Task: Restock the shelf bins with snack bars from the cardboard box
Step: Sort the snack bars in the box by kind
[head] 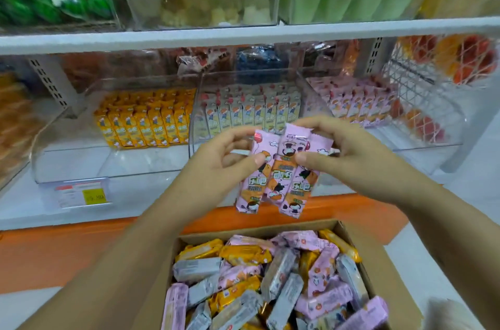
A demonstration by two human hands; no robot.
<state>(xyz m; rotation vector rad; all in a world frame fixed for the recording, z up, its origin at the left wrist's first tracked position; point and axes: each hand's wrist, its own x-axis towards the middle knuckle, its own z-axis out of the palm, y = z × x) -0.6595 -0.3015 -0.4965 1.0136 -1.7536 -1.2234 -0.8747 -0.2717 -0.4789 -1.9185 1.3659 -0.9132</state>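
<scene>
while both hands hover over the cardboard box (384, 262), left hand (230, 151) and right hand (343, 151) pinch three pink snack bars (276, 175) fanned upright, before the clear shelf bins (67, 167).

Box (378, 262) before shelf bins (113, 162)

The white shelf (21, 205) holds three clear bins (67, 162) stocked with snack bars (143, 124).

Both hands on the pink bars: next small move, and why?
Probably carry them right and forward into the pink bin. The left hand and right hand pinch three pink bars before the middle bin; matching pink rows stand one bin right, bare floor in front.
</scene>
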